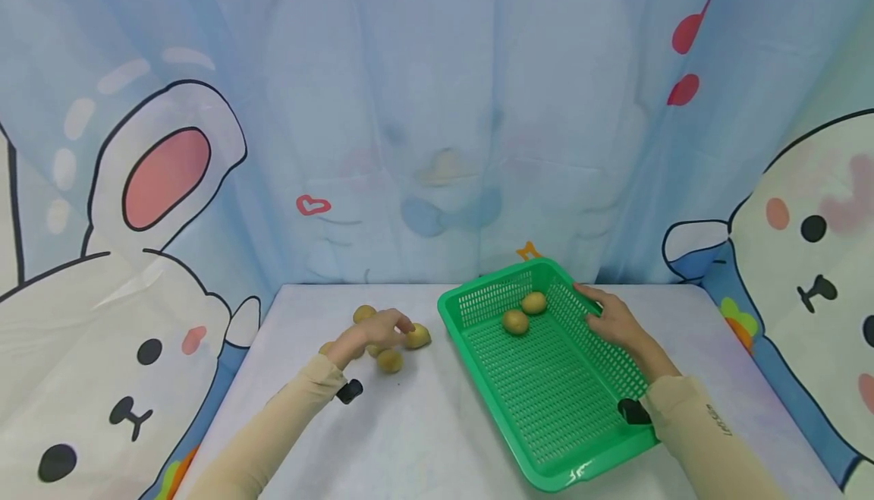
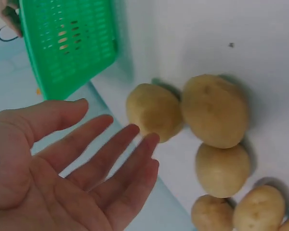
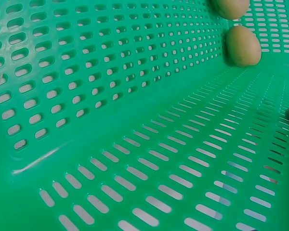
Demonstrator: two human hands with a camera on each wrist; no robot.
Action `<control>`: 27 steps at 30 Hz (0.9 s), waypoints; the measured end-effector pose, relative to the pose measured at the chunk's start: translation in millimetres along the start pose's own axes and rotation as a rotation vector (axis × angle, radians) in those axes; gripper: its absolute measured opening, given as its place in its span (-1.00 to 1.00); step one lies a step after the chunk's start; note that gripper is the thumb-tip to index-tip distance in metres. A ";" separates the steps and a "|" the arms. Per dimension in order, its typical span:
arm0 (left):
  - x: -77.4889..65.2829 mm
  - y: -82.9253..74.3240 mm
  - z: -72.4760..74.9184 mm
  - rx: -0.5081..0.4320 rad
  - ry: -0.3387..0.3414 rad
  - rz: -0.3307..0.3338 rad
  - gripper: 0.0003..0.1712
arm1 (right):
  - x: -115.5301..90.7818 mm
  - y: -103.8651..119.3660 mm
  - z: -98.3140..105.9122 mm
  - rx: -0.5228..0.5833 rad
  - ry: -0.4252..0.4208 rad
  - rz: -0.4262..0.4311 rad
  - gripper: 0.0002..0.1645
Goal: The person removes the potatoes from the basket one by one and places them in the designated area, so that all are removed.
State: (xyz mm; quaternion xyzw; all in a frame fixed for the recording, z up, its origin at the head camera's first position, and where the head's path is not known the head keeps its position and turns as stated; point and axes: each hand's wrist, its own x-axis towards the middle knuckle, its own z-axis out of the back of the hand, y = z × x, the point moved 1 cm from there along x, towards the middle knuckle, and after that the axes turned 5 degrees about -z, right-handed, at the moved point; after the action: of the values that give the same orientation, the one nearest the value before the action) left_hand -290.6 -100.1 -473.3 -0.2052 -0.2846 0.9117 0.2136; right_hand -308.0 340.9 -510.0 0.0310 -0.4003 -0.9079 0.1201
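Note:
My left hand [image 1: 382,328] hovers over several yellow-brown potatoes on the left of the table. In the left wrist view its palm [image 2: 62,192] faces the camera, fingers loosely spread, with nothing held. The nearest potato [image 2: 153,113] lies just past the fingertips, and others trail off to the lower right. A green perforated plastic basket [image 1: 560,401] stands at an angle on the right. My right hand [image 1: 614,322] grips its right rim, the thumb on the inner side. Two potatoes sit at the basket's far end, one of them [image 3: 243,46] against the wall in the right wrist view.
A white cloth covers the table [image 1: 410,439]. Right behind it hangs a blue curtain [image 1: 423,105] with cartoon animals printed on it. A small black camera [image 1: 350,391] is worn at the left wrist, another [image 1: 633,411] at the right, over the basket's near right corner.

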 end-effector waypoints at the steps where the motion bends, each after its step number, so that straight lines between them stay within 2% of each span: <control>1: 2.3 -3.5 3.1 0.019 0.010 -0.028 -0.66 | -0.2 -0.1 0.1 0.000 -0.001 0.001 -0.21; 4: 10.7 -12.5 13.7 0.035 0.013 -0.095 -0.64 | -1.3 -0.2 0.6 -0.004 -0.008 0.004 -0.21; 9: 24.1 -35.6 34.1 -0.025 -0.025 -0.139 -0.64 | -3.6 1.3 3.3 0.002 -0.025 0.025 -0.22; 13: 37.2 -58.0 42.7 -0.081 0.019 -0.196 -0.62 | -4.4 2.1 4.7 0.010 -0.027 0.040 -0.22; 18: 57.8 -83.5 42.8 -0.137 0.128 -0.206 -0.58 | -3.6 0.5 4.2 0.012 -0.025 0.030 -0.21; 23: 78.3 -104.6 36.0 -0.160 0.186 -0.187 -0.55 | -1.8 0.2 2.5 0.006 -0.030 0.016 -0.20; 27: 93.1 -115.1 26.9 -0.156 0.218 -0.170 -0.56 | -1.8 1.0 0.1 0.004 -0.029 0.012 -0.21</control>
State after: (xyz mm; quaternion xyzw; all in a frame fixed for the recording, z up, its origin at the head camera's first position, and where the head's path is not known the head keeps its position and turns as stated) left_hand -349.3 21.3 -406.7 -0.2941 -0.3462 0.8377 0.3031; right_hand -306.1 340.8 -509.3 0.0158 -0.4039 -0.9068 0.1196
